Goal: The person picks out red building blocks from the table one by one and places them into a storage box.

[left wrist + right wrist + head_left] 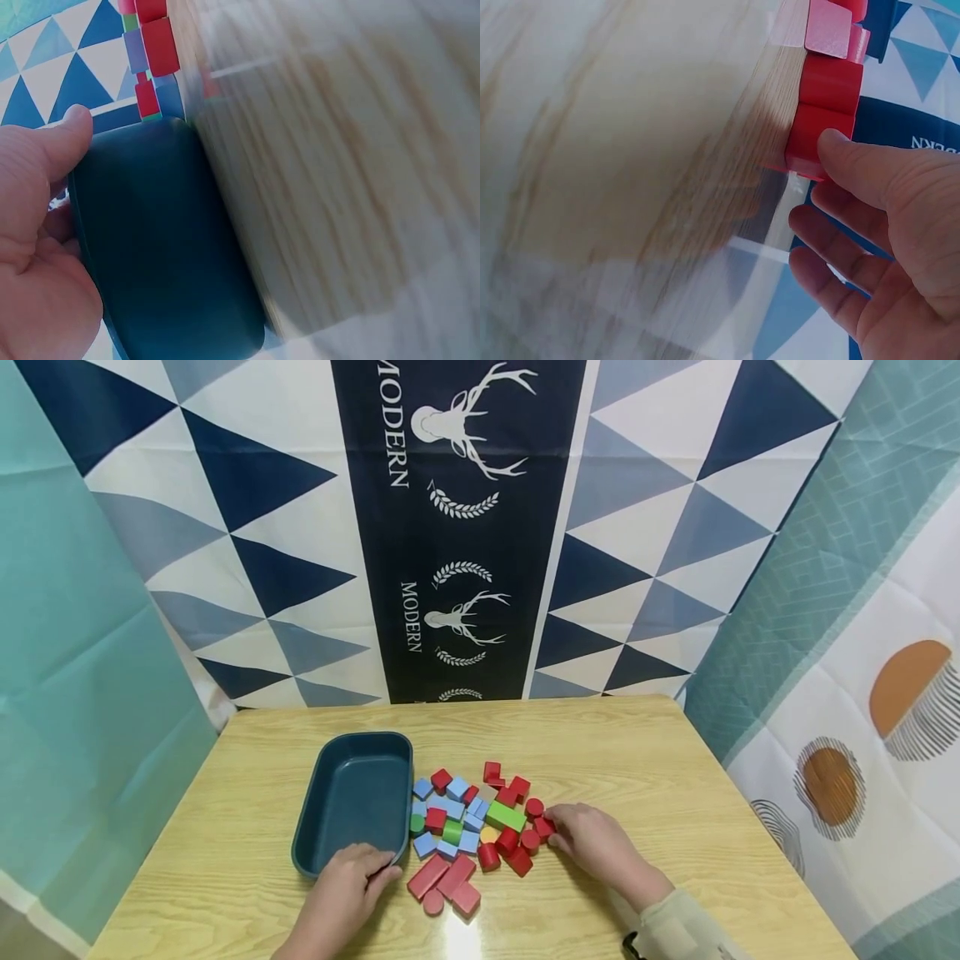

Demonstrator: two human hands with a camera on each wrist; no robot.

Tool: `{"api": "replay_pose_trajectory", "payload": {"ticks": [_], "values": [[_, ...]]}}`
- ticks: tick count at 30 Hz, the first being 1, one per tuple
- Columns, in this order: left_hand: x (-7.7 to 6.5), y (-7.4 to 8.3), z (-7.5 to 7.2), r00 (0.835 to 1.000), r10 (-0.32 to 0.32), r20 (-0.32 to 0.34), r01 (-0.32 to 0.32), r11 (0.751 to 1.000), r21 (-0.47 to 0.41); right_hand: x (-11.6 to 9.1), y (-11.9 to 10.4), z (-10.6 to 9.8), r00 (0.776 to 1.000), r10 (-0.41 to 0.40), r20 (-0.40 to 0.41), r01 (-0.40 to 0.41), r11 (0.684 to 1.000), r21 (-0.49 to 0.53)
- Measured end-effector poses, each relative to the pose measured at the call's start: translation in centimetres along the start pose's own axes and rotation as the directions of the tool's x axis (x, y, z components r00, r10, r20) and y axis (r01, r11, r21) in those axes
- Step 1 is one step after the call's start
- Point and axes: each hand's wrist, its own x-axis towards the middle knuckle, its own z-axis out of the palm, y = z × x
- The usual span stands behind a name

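My left hand (347,887) grips the near right rim of a deep dark teal bin (313,802). In the left wrist view the thumb lies over the rim of the bin (165,247), and the fingers are partly hidden behind it. At the right edge of a pile of wooden blocks, my right hand (596,845) pinches a red block (543,829) between thumb and index finger. The right wrist view shows the thumb tip on that red block (810,139), the other fingers loosely bent. The bin's inside holds nothing visible.
Light blue blocks (447,808), a long green block (506,816) and more red blocks lie close against the bin's right side. Several pinkish-red pieces (456,877) sit nearest the front of the wooden table (600,743). Patterned cloths (465,527) hang around it.
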Motion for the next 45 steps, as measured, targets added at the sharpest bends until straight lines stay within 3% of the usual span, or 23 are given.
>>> {"api": "replay_pose_trajectory", "payload": {"ticks": [11, 16, 23, 28, 33, 39, 45], "values": [[-0.3, 0.1, -0.2, 1.000, -0.010, 0.029, 0.009, 1.000, 0.002, 0.1, 0.2, -0.1, 0.999, -0.012, 0.043, 0.010, 0.999, 0.038], [-0.3, 0.0, -0.3, 0.998, -0.017, 0.059, 0.017, 1.000, 0.000, 0.1, 0.6, 0.1, 0.998, -0.052, 0.026, 0.050, 0.996, 0.074], [-0.6, -0.2, -0.5, 0.999, -0.013, 0.050, 0.012, 1.000, 0.026, 0.5, -0.2, -0.7, 1.000, -0.002, -0.027, 0.003, 0.999, 0.043], [-0.9, -0.2, -0.5, 0.999, -0.037, 0.024, 0.035, 0.996, 0.082, 1.9, -3.0, -2.6, 0.998, -0.012, -0.054, 0.017, 0.996, 0.087], [-0.8, -0.1, -0.5, 0.997, -0.066, 0.026, 0.064, 0.995, 0.076, 3.9, -7.3, -3.3, 0.992, -0.115, -0.046, 0.121, 0.976, 0.182], [-0.9, -0.2, -0.5, 0.997, -0.054, 0.046, 0.052, 0.997, 0.064, 6.5, -12.2, -2.6, 0.970, -0.236, -0.061, 0.244, 0.938, 0.246], [-1.1, -0.1, -0.3, 1.000, -0.022, 0.010, 0.021, 0.995, 0.099, 8.5, -15.7, -1.0, 0.961, -0.275, -0.007, 0.267, 0.925, 0.270]]}}
